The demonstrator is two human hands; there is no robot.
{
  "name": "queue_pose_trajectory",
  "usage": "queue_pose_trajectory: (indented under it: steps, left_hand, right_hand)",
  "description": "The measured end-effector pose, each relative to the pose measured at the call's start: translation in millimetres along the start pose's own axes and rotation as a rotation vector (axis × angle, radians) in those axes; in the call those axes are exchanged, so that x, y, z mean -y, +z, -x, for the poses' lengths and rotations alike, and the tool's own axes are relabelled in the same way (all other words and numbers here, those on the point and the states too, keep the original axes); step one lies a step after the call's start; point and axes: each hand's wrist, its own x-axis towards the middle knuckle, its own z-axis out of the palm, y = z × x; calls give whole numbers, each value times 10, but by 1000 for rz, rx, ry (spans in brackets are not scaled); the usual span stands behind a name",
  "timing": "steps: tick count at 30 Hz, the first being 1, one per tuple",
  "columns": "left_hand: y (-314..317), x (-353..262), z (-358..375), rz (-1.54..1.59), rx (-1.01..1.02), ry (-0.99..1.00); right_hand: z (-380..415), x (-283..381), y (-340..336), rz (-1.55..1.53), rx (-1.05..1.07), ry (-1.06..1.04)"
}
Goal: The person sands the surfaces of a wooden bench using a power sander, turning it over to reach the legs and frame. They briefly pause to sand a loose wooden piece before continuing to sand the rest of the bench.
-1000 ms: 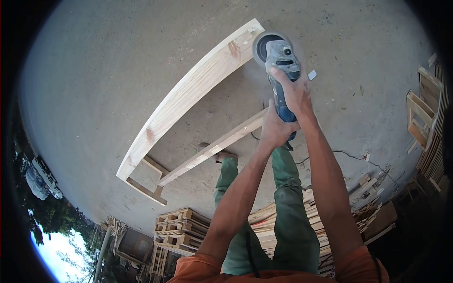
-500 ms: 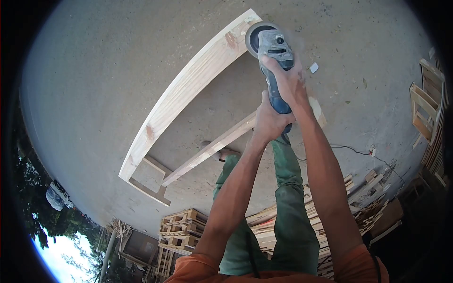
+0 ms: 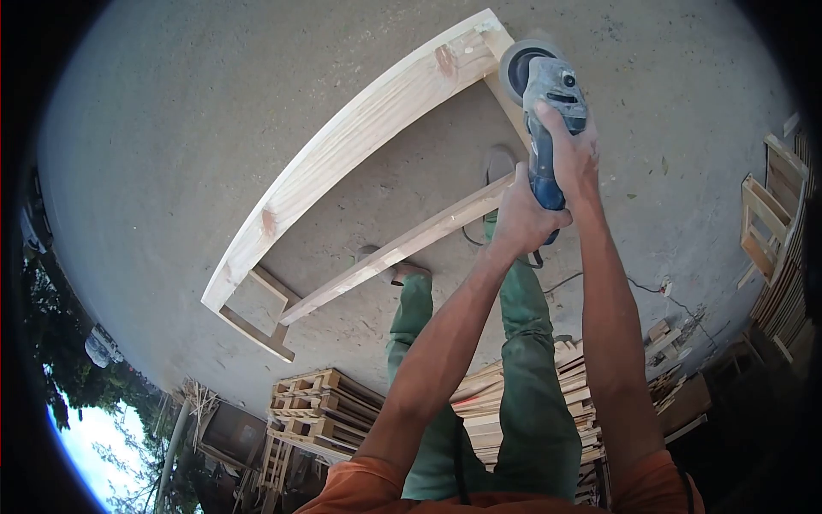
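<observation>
- The wooden frame (image 3: 368, 120) lies on the floor; its far end piece (image 3: 503, 96), hidden by the sander and arms half a second ago, now shows beside the disc.
- The power sander (image 3: 545, 84) has shifted right, away from the tip of the curved board; its disc (image 3: 515, 68) is at the frame's far corner. Whether it touches the wood, I cannot tell.
- The left hand (image 3: 524, 216) keeps its grip wrapped around the sander's rear; the right hand (image 3: 575, 156) keeps its own closed around the body, nearer the disc.
- A shoe (image 3: 499, 161) has come into view inside the frame.
- The floor (image 3: 171, 180) is grey, dusty and cracked at the right.
- Planks (image 3: 479, 421) and stacked pallets (image 3: 315, 403) stand near the legs.
- A thin dark cord (image 3: 644, 285) crosses the floor.
</observation>
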Motion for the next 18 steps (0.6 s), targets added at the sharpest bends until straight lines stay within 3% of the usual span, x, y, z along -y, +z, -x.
queue_pose_trajectory:
  steps: [4, 8, 12, 14, 16, 18]
  left_hand:
    - [73, 34, 63, 149, -126, 21]
    - [-285, 335, 261, 256, -186, 39]
    - [-581, 485, 445, 489, -149, 66]
    - [-634, 557, 456, 399, -142, 153]
    - [-555, 472, 394, 343, -176, 75]
    - [-404, 240, 309, 167, -117, -53]
  right_hand:
    - [31, 74, 67, 158, 91, -50]
    - [240, 84, 570, 262, 269, -60]
    - [548, 185, 905, 327, 452, -48]
    - [552, 165, 925, 338, 461, -43]
    - [469, 116, 798, 185, 280, -77]
    - [331, 94, 610, 183, 253, -76]
